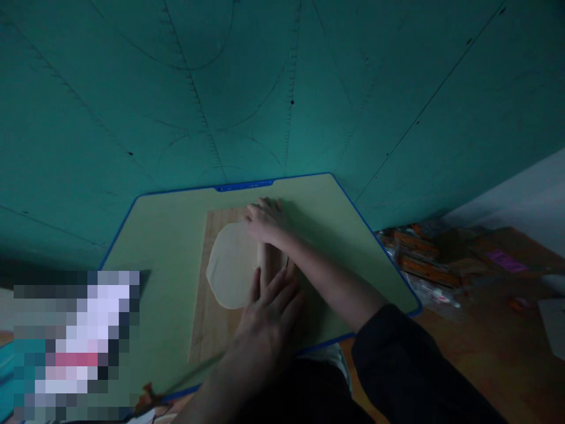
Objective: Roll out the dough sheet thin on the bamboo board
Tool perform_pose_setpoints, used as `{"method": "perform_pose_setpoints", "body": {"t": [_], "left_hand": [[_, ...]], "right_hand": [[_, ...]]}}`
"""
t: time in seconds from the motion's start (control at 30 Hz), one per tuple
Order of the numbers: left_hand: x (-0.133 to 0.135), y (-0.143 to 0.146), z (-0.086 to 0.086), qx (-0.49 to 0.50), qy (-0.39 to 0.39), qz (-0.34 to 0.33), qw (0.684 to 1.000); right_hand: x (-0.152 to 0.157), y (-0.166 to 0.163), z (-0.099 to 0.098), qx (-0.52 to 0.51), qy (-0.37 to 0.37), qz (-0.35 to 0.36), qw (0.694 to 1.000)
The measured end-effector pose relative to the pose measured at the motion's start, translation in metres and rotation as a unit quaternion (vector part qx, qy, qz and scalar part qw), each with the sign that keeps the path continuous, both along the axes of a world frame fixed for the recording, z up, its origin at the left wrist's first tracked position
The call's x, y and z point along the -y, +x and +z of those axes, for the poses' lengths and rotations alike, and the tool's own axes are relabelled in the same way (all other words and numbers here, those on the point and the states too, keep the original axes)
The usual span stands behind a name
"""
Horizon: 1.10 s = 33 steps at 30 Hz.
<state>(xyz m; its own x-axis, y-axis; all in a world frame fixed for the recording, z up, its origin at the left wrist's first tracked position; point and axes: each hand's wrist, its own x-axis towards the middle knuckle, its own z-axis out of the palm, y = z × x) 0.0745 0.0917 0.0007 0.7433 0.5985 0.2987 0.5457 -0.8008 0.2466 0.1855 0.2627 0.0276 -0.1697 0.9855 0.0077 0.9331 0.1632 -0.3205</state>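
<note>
A flattened, roughly round sheet of pale dough (pixel 232 268) lies on a wooden board (pixel 200 318). Across the right part of the dough runs a wooden rolling pin (pixel 264 259), pointing away from me. My right hand (pixel 266 221) reaches in from the right and is closed over the pin's far end. At the near end, my left hand (pixel 271 309) grips the pin with its fingers stretched forward along it. Both ends of the pin are hidden under my hands. A little dough shows to the right of the pin.
The board rests on a pale green folding table (pixel 163 247) with a blue edge, against a green wall (pixel 247 88). Packages (pixel 424 259) and a cardboard box (pixel 507 253) lie on the floor at right. A blurred-out object (pixel 88 335) covers the left front corner.
</note>
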Motion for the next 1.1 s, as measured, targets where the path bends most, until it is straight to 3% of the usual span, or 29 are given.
{"method": "perform_pose_setpoints", "body": {"t": [0.1,0.17,0.27,0.4,0.53,0.7,0.8,0.9,1.1], "left_hand": [[0.004,0.019,0.022,0.013,-0.041,-0.041,0.998],[0.003,0.026,0.026,0.025,-0.041,-0.048,0.998],[-0.004,0.022,0.016,0.013,0.003,0.033,0.999],[-0.020,-0.008,-0.003,-0.034,0.061,0.158,0.985],[-0.025,-0.032,-0.008,-0.076,0.068,0.154,0.983],[-0.023,-0.023,0.002,-0.072,0.102,0.141,0.982],[-0.035,-0.017,0.010,-0.063,0.081,0.169,0.980],[-0.059,-0.017,0.013,-0.040,0.062,0.207,0.975],[-0.123,-0.023,0.013,-0.015,0.006,0.262,0.965]], "right_hand": [[0.006,0.028,-0.005,-0.005,-0.024,-0.014,1.000],[0.008,0.047,-0.008,-0.014,-0.037,-0.027,0.999],[0.012,0.071,-0.012,-0.051,-0.046,-0.044,0.997],[0.032,0.095,-0.016,-0.107,-0.036,-0.042,0.993],[0.071,0.115,-0.010,-0.100,-0.003,-0.040,0.994],[0.101,0.116,0.006,0.037,-0.024,-0.086,0.995],[0.090,0.105,0.003,0.077,0.013,-0.081,0.994],[0.063,0.095,-0.008,0.030,0.060,-0.074,0.995],[-0.004,0.085,-0.018,0.004,0.027,-0.127,0.992]]}}
